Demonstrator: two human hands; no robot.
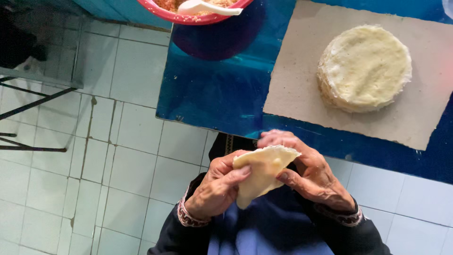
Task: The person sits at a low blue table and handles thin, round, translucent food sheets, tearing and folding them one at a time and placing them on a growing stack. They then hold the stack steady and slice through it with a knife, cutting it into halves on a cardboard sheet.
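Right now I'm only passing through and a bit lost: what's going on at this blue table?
A person is holding a thin, pale round of dough in both hands, folded into a cone shape. The left hand grips one side and the right hand the other, over the lap, just off the blue table. On the table, a stack of the same flat rounds sits on a sheet of brown paper. A pink bowl of crumbly filling with a white spoon stands at the far edge.

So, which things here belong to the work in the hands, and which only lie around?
In the work:
- folded dough sheet, held by left hand and right hand
- stack of round sheets on grey paper
- pink bowl with white spoon

Lying about:
- metal frame on tiled floor
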